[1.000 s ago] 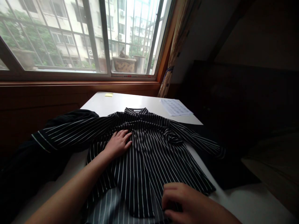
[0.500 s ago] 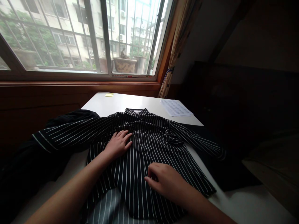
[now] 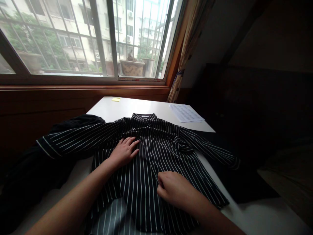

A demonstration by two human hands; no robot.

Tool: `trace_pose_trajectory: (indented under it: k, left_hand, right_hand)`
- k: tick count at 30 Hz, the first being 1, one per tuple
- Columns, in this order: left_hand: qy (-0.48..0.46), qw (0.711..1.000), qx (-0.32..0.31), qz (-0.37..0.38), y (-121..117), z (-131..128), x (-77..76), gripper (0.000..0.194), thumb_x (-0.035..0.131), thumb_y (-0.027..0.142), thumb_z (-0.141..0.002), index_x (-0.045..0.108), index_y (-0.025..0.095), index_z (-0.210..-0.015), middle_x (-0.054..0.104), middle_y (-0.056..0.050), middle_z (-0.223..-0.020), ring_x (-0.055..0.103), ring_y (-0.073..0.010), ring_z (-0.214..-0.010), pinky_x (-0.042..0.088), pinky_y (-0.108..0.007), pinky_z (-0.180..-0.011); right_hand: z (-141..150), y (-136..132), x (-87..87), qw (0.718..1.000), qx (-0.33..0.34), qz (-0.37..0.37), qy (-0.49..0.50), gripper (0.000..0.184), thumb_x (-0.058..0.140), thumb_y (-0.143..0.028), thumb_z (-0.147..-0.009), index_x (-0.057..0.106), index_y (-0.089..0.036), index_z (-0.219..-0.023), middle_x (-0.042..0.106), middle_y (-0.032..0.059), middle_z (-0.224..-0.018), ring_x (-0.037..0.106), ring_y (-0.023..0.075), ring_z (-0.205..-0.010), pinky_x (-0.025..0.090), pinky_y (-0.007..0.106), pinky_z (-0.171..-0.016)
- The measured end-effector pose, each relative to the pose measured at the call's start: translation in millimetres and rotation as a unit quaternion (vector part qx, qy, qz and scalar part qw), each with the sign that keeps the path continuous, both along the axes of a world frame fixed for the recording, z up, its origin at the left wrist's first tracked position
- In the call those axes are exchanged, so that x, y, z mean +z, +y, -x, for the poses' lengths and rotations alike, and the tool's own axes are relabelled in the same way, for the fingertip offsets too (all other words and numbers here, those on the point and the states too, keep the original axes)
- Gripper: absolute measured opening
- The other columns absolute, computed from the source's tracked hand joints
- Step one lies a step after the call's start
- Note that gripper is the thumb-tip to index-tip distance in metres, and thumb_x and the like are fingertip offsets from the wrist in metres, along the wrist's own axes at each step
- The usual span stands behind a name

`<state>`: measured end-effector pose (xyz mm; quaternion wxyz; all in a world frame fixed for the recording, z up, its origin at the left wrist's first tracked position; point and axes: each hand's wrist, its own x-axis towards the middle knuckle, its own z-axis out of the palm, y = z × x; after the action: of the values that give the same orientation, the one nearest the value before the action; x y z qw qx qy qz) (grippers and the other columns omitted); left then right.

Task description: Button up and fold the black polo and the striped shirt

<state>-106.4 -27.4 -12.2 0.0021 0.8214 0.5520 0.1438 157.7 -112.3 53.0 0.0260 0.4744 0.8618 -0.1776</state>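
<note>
A black shirt with white stripes (image 3: 139, 182) lies front side up with its collar at the far end and both sleeves spread outward. Folds run across its chest, and the lower left part turns back to show a greyer inner side. My left hand (image 3: 124, 150) rests flat on the left chest, fingers spread. Lower down, by the front opening, my right hand (image 3: 172, 189) is closed, thumb against curled fingers, on the shirt cloth. Its fingertips are mostly hidden.
The shirt lies on a white table (image 3: 156, 107). Printed sheets (image 3: 187, 113) sit at its far right, and a yellow sticky note (image 3: 115, 99) at the far left. Dark cloth (image 3: 78, 120) hangs over the left edge. A barred window and a curtain (image 3: 179, 75) stand beyond.
My right hand has moved up and left from the shirt's lower hem to the front opening, and its fingers have closed. My left hand stays in place on the shirt.
</note>
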Motion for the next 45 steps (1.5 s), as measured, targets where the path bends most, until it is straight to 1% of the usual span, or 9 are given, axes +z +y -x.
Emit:
trace_pose_trajectory:
  k: [5, 10, 15, 19, 23, 27, 32, 37, 45]
  left_hand:
    - [-0.009, 1.000, -0.007, -0.011, 0, 0, -0.3, 0.047, 0.045, 0.047, -0.098, 0.048, 0.029, -0.141, 0.045, -0.007, -0.148, 0.038, -0.0296, -0.138, 0.028, -0.052, -0.114]
    - [-0.045, 0.996, -0.058, -0.049, 0, 3, 1.8, 0.037, 0.053, 0.036, -0.096, 0.056, 0.027, -0.132, 0.054, -0.007, -0.138, 0.044, -0.0276, -0.131, 0.035, -0.050, -0.110]
    - [-0.115, 0.982, -0.123, -0.083, -4, 4, 16.7, 0.021, 0.060, 0.020, -0.090, 0.066, 0.023, -0.111, 0.062, -0.007, -0.115, 0.054, -0.0242, -0.111, 0.046, -0.044, -0.097]
    - [-0.150, 0.962, -0.228, -0.008, -23, -8, 42.2, 0.009, 0.059, 0.018, -0.091, 0.068, 0.020, -0.093, 0.062, -0.004, -0.095, 0.057, -0.0163, -0.087, 0.050, -0.029, -0.075]
    - [-0.112, 0.935, -0.324, 0.093, -47, -28, 57.5, 0.011, 0.067, 0.018, -0.086, 0.069, 0.022, -0.096, 0.063, 0.000, -0.090, 0.061, -0.0128, -0.079, 0.049, -0.024, -0.069]
    - [-0.076, 0.934, -0.339, 0.087, -60, -46, 54.2, 0.023, 0.074, 0.019, -0.081, 0.068, 0.023, -0.102, 0.064, 0.000, -0.094, 0.062, -0.0164, -0.084, 0.051, -0.028, -0.074]
    - [-0.066, 0.933, -0.347, 0.067, -64, -57, 44.5, 0.024, 0.071, 0.019, -0.083, 0.066, 0.023, -0.106, 0.064, -0.001, -0.097, 0.063, -0.0171, -0.085, 0.050, -0.029, -0.074]
    - [-0.073, 0.934, -0.344, 0.060, -64, -60, 36.2, 0.022, 0.067, 0.023, -0.089, 0.064, 0.024, -0.111, 0.063, -0.002, -0.102, 0.062, -0.0164, -0.085, 0.050, -0.028, -0.073]
    - [-0.025, 0.934, -0.356, 0.012, -62, -57, 31.9, 0.011, 0.057, 0.022, -0.096, 0.066, 0.020, -0.101, 0.060, 0.000, -0.090, 0.056, -0.0125, -0.073, 0.047, -0.027, -0.065]
  right_hand:
    - [-14, 17, 2.9, 0.990, 0.012, 0.112, 0.091, 0.009, 0.054, -0.021, -0.082, 0.062, -0.018, -0.078, 0.064, 0.0001, -0.077, 0.053, 0.0122, -0.066, 0.032, 0.024, -0.057]
    - [-33, 34, -1.6, 0.962, 0.014, 0.210, 0.173, 0.010, 0.056, -0.021, -0.083, 0.065, -0.018, -0.086, 0.064, -0.0005, -0.081, 0.056, 0.0122, -0.071, 0.039, 0.021, -0.061]
    - [-41, 39, -8.8, 0.938, -0.023, 0.279, 0.204, 0.012, 0.056, -0.024, -0.086, 0.065, -0.019, -0.091, 0.063, -0.0008, -0.078, 0.056, 0.0110, -0.061, 0.041, 0.020, -0.052]
    - [-43, 41, -12.8, 0.927, -0.034, 0.302, 0.222, 0.011, 0.056, -0.025, -0.086, 0.064, -0.019, -0.091, 0.063, -0.0011, -0.077, 0.056, 0.0100, -0.057, 0.042, 0.020, -0.050]
    - [-46, 43, -17.1, 0.918, -0.040, 0.310, 0.245, 0.009, 0.057, -0.023, -0.086, 0.063, -0.019, -0.090, 0.062, -0.0020, -0.076, 0.056, 0.0089, -0.055, 0.041, 0.019, -0.048]
    - [-46, 43, -20.7, 0.917, -0.046, 0.298, 0.262, 0.007, 0.057, -0.022, -0.084, 0.062, -0.019, -0.089, 0.060, -0.0031, -0.075, 0.054, 0.0079, -0.054, 0.040, 0.018, -0.046]
    - [-46, 44, -22.2, 0.914, -0.056, 0.296, 0.273, 0.006, 0.057, -0.021, -0.082, 0.060, -0.018, -0.087, 0.060, -0.0038, -0.076, 0.055, 0.0069, -0.050, 0.039, 0.017, -0.044]
    - [-47, 45, -23.2, 0.911, -0.069, 0.294, 0.282, 0.008, 0.057, -0.020, -0.081, 0.060, -0.018, -0.088, 0.061, -0.0039, -0.077, 0.055, 0.0061, -0.048, 0.039, 0.016, -0.043]
    - [-44, 47, -23.0, 0.900, -0.097, 0.296, 0.304, 0.010, 0.059, -0.019, -0.076, 0.060, -0.017, -0.086, 0.061, -0.0031, -0.079, 0.053, 0.0057, -0.049, 0.039, 0.017, -0.043]
